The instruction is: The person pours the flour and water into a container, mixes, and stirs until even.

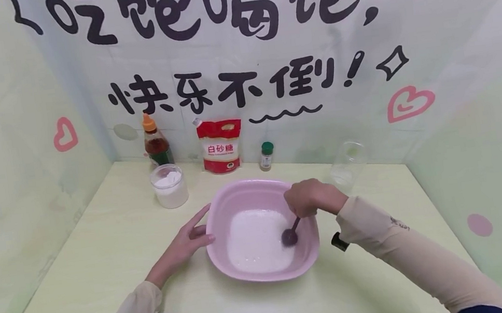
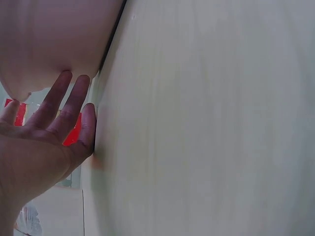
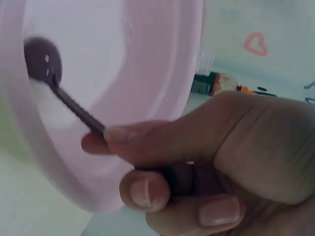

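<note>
A pink basin (image 1: 265,276) with white contents, which look liquid, stands mid-table. My right hand (image 1: 314,196) grips the handle of a dark spoon (image 1: 289,237) above the basin's right side. In the right wrist view, thumb and fingers curl round that handle, and the spoon's round bowl (image 3: 43,60) is down inside the basin. Whether the spoon bowl dips below the white surface I cannot tell. My left hand (image 1: 186,245) rests against the basin's left outer side. Its fingers (image 2: 60,96) are spread and fairly straight in the left wrist view, touching the wall.
Behind the basin stand a red and white sugar bag (image 1: 220,147) and a small green-capped jar (image 1: 266,156). At the back left are an orange-capped sauce bottle (image 1: 156,144) and a clear tub of white powder (image 1: 170,190). A transparent container (image 1: 346,163) is at the back right.
</note>
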